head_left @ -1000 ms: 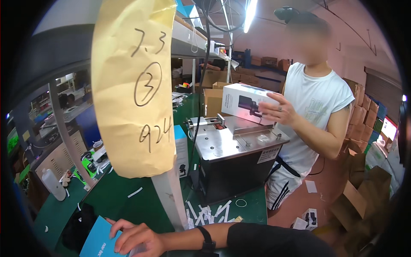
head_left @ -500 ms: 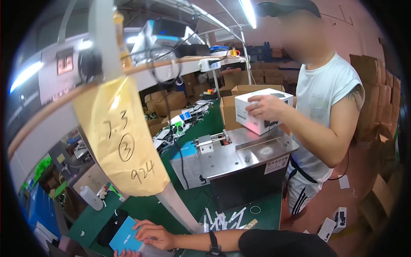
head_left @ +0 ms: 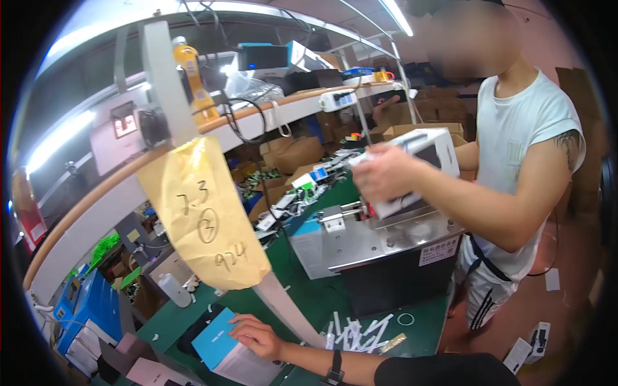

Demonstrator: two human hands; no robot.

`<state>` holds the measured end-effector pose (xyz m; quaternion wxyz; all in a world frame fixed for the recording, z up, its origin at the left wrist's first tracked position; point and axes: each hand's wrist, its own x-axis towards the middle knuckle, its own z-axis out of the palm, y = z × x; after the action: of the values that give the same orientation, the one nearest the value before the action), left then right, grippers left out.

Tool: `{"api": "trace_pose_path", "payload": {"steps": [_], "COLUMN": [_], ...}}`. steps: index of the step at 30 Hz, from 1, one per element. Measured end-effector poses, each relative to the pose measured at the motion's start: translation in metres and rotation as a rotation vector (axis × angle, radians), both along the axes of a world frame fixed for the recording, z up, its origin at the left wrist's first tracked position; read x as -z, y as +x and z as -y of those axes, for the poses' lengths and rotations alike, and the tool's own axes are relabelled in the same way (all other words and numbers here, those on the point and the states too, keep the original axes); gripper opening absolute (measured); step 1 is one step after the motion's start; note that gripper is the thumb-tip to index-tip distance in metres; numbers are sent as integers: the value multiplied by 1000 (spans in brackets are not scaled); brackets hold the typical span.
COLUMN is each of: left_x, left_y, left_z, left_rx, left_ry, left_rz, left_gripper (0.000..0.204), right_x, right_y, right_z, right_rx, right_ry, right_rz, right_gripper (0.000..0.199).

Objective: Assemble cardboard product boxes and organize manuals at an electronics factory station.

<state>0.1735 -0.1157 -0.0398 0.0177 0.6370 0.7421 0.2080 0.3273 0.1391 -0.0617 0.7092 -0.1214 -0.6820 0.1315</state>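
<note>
Viewed remotely through the head camera, I record the following. The right hand [head_left: 259, 338] lies on a blue-and-white box [head_left: 217, 341], located left of centre at the bottom of my view, over the green bench [head_left: 283, 265]. Its fingers are slightly parted and bent across the upper edge of the box; the thumb is hidden, so I cannot tell whether the hand pinches it. The left hand is out of view and I cannot tell its state. The faces of the box visible to me are closed; its contents are concealed.

A co-worker's hand [head_left: 386, 174], blurred, is at a printed white box [head_left: 443, 151] above a metal-topped machine [head_left: 393, 289]. I cannot see inside that box. Just left of the machine stands a blue-topped box [head_left: 313, 254], contents likewise hidden.

Farther back I note an open brown carton [head_left: 293, 151]; its interior is too small to read. Near it are green and dark pieces [head_left: 261, 183]; I cannot tell whether a carton holds them.

On the shelf, beside the post, stands an orange bottle [head_left: 195, 77], fill level unreadable. A white bottle [head_left: 174, 289] sits on the bench, contents unseen. White paper strips [head_left: 356, 334] lie loose near the machine. On the floor is a small printed box [head_left: 539, 342], contents not visible.
</note>
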Motion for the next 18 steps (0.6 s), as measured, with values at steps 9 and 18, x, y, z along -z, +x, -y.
{"api": "trace_pose_path", "payload": {"steps": [9,18], "left_x": [46,-69], "left_y": [-56,-60], "left_z": [-8,-22], "left_rx": [68,260], "left_ry": [-441,389], "left_rz": [268,469], "left_gripper": [78,34], "right_x": [-7,-78], "right_y": [13,7], "right_z": [-7,66], "right_rx": [-19,519], "right_ry": [-47,187], "right_rz": [42,325], "right_gripper": [8,18]}}
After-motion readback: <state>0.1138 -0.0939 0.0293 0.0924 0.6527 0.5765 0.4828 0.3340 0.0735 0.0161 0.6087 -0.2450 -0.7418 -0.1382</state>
